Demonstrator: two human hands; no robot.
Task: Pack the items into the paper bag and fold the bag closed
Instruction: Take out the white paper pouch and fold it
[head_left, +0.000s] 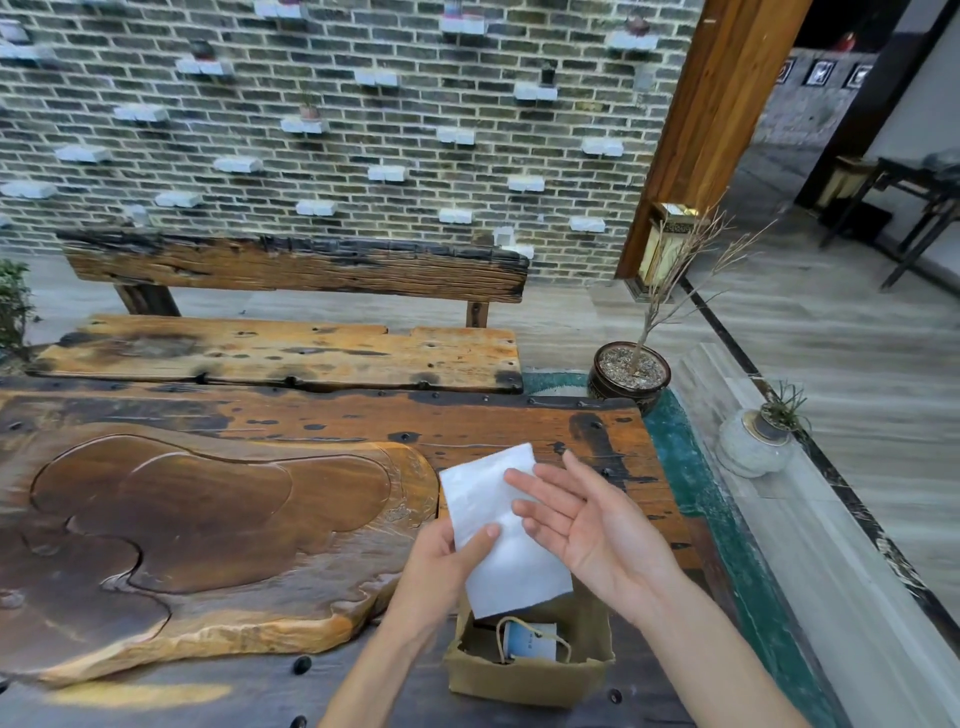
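The surface (519, 415) is a weathered slab of dark orange-brown wood with black stains and round peg holes; set on its left part lies a large carved wooden tray (208, 519) with lobed hollows; near the front edge stands an open tan paper bag (524, 680), upright.

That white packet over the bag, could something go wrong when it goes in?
Maybe. Only the left hand pinches the white packet; the right hand is open beside it, so it might slip. The packet looks nearly as wide as the paper bag mouth, so it could catch on the rim. A small box and rope handle already sit inside and may block it.
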